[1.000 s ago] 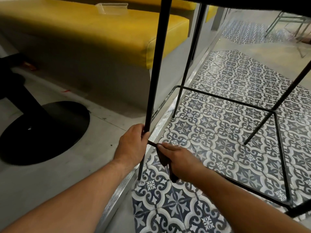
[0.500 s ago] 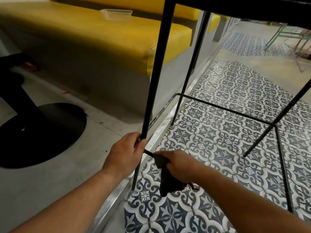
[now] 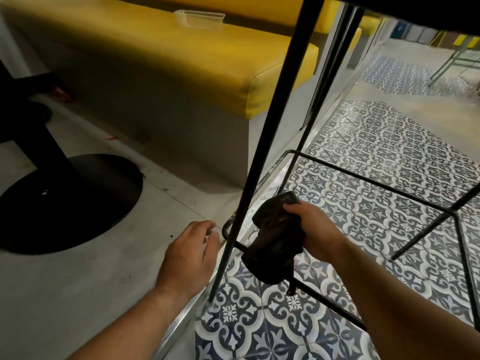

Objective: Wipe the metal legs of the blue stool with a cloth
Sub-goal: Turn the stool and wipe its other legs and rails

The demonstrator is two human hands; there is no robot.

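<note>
Just left of the right hand (image 3: 319, 229), whose fingers are curled round a bunched dark cloth (image 3: 272, 245), stands the nearest metal leg (image 3: 259, 152) of the stool, slanting down to the tiled floor (image 3: 389, 152). Half a second ago that hand held the cloth low on the foot rail (image 3: 337, 309) where it meets the leg. Now the cloth is lifted and hangs from the grip, its tail across the rail, near the leg but apart from it. On the far side of the leg from the grip, the left hand (image 3: 189, 253), which had been clasping the leg, has let go and hovers just beside it, fingers loose and holding nothing. My reading is that one stretch is finished and the cloth is being regathered for another pass. Whether the cloth's tail touches the rail cannot be told. Above the grip the seat (image 3: 415, 11) is cut off by the frame's top and shows only a dark underside, so its blue is not visible. The rail's corner by the leg is blurred, and the legs far right of the grip run out of view.
</note>
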